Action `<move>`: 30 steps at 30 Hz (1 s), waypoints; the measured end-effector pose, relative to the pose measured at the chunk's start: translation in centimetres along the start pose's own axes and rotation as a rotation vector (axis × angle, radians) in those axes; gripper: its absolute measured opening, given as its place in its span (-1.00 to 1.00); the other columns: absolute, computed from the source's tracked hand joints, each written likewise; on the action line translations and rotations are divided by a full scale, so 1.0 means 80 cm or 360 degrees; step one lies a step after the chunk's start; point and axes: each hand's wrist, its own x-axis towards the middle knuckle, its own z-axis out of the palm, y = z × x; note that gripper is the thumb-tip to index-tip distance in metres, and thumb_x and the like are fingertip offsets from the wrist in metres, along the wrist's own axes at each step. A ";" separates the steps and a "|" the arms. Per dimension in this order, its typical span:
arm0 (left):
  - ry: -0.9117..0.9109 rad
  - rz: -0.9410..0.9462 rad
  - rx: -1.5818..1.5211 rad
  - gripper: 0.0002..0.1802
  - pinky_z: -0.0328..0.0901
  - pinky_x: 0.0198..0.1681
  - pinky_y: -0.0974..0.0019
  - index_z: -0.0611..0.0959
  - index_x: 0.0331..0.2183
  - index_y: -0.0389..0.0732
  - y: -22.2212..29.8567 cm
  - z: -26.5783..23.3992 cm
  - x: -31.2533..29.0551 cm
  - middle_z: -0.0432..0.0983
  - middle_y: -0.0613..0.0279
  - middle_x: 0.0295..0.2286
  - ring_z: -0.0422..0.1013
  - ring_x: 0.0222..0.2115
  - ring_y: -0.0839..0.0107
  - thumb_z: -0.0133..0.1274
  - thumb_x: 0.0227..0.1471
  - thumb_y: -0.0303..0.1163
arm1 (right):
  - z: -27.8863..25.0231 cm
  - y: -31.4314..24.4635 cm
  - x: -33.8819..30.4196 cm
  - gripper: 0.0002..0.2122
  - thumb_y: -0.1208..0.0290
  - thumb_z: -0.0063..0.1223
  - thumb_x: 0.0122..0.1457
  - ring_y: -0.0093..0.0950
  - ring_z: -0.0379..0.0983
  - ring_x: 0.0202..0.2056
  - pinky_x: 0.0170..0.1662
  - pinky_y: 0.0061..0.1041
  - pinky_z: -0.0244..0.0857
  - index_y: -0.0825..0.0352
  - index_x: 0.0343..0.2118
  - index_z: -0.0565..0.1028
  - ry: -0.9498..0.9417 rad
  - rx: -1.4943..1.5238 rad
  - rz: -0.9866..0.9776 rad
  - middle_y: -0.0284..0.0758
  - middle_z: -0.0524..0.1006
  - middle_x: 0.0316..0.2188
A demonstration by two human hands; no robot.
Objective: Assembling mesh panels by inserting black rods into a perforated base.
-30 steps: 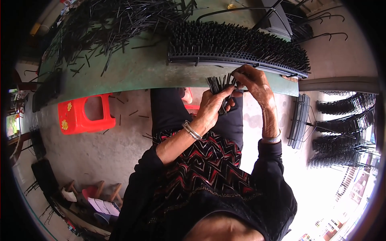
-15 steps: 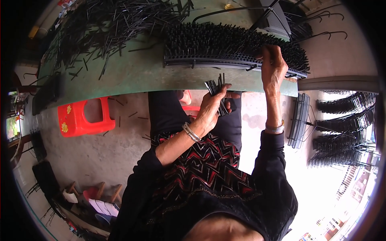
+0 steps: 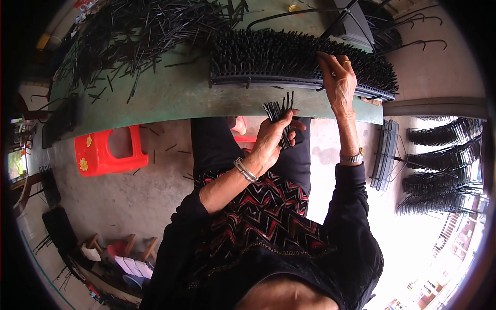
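Head view: the left hand [image 3: 269, 136] is curled round a bundle of thin black sticks [image 3: 272, 111], upper ends fanning past the thumb. Up and to its right, the right hand [image 3: 341, 83] is at the holed black rack [image 3: 274, 80], fingers bent and nearly together — whether they pinch a stick, I cannot tell. Upright sticks [image 3: 268, 49] crowd the rack around those fingertips. Packed so tightly, some could tilt if a knuckle brushes them; a slackened left grip could spill the bundle.
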 end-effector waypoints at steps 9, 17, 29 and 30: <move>0.0012 0.0049 0.0008 -0.62 0.22 -0.52 0.42 0.52 -0.20 -0.33 -0.004 0.003 -0.002 0.52 0.14 -0.45 0.27 -0.58 0.53 0.00 0.17 -0.16 | -0.001 -0.003 0.000 -0.82 0.36 0.14 0.11 -0.44 0.44 -0.43 -0.38 -0.49 0.32 0.11 -0.20 0.61 -0.0044 -0.0126 -0.0060 -0.36 0.44 -0.41; -0.0019 0.0100 0.0003 -0.62 0.25 -0.53 0.41 0.55 -0.23 -0.34 0.001 0.006 -0.008 0.51 0.15 -0.52 0.34 -0.59 0.49 0.00 0.16 -0.17 | -0.011 -0.020 -0.015 -0.78 0.30 0.13 0.12 -0.38 0.45 -0.41 -0.36 -0.44 0.33 0.19 -0.17 0.59 -0.0050 -0.0127 0.0102 -0.27 0.44 -0.38; -0.0229 0.0156 0.0379 -0.57 0.19 -0.59 0.53 0.58 -0.16 -0.28 0.016 0.009 -0.018 0.59 0.14 -0.38 0.34 -0.58 0.61 0.00 0.15 -0.10 | -0.049 -0.045 -0.046 -0.80 0.42 0.08 0.13 -0.58 0.47 -0.40 -0.34 -0.59 0.36 0.49 -0.31 0.51 -0.1083 0.1206 0.0875 -0.31 0.52 -0.46; -0.0219 0.0137 0.0397 -0.55 0.19 -0.59 0.52 0.57 -0.14 -0.28 0.016 0.009 -0.017 0.60 0.14 -0.37 0.36 -0.57 0.60 0.01 0.14 -0.07 | -0.050 -0.043 -0.046 -0.82 0.41 0.08 0.13 -0.58 0.46 -0.41 -0.34 -0.61 0.36 0.47 -0.35 0.51 -0.1078 0.1194 0.0887 -0.33 0.50 -0.49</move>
